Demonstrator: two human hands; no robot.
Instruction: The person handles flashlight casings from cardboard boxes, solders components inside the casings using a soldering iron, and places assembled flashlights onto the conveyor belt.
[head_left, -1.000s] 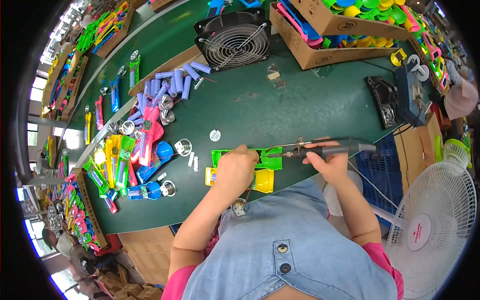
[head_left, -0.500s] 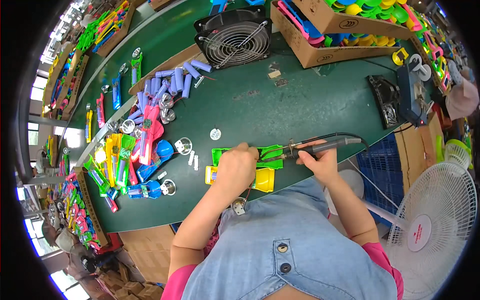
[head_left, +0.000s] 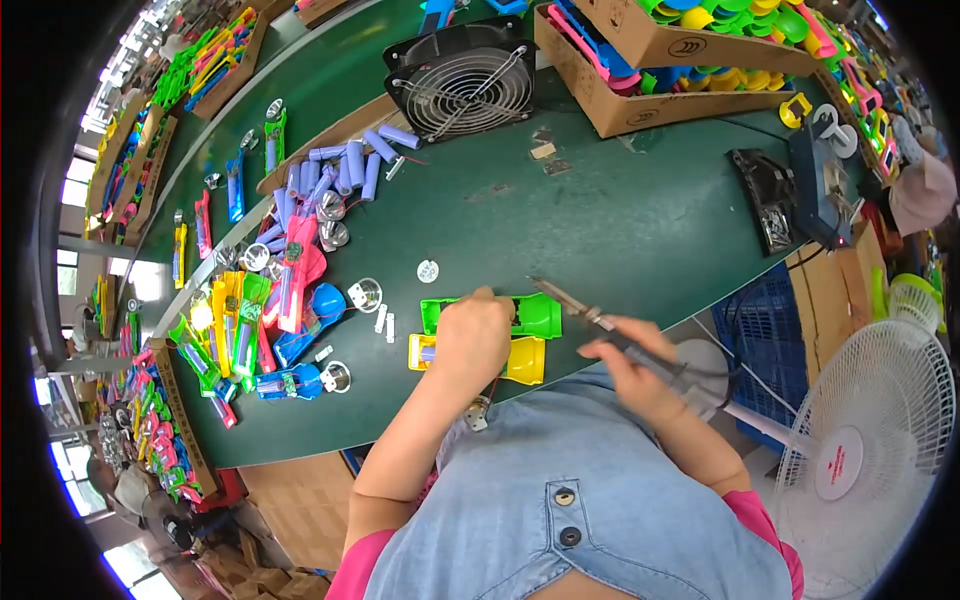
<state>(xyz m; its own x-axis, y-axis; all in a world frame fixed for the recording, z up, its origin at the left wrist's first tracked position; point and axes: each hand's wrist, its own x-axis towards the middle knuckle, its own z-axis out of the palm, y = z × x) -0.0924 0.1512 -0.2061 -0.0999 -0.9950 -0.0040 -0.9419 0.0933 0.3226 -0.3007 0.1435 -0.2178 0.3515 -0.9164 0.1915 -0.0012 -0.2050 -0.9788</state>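
Two half-shell flashlight housings lie side by side at the table's near edge, a green housing (head_left: 541, 316) behind a yellow housing (head_left: 527, 361). Curled over both is my left hand (head_left: 474, 335), closed, its fingertips down at the green one; what they pinch is hidden. Part of a purple battery cell (head_left: 428, 354) shows in the yellow housing. A small round lamp part (head_left: 478, 412) hangs on thin wires below that hand, against my apron. My right hand (head_left: 640, 366), slightly blurred, grips a soldering iron (head_left: 592, 316), its tip raised behind and right of the green housing.
Left lie purple battery cells (head_left: 356, 165), coloured flashlight housings (head_left: 240, 320) and clear reflectors (head_left: 366, 294). A round white disc (head_left: 427, 271) lies behind my left hand. A black fan (head_left: 465, 90) and cardboard boxes (head_left: 660, 110) stand at the back, a soldering station (head_left: 822, 190) far right.
My right hand has drawn the soldering iron back from the green housing, moving lower and rightward, and the iron now tilts more steeply. My left hand stays nearly in place over the housings.
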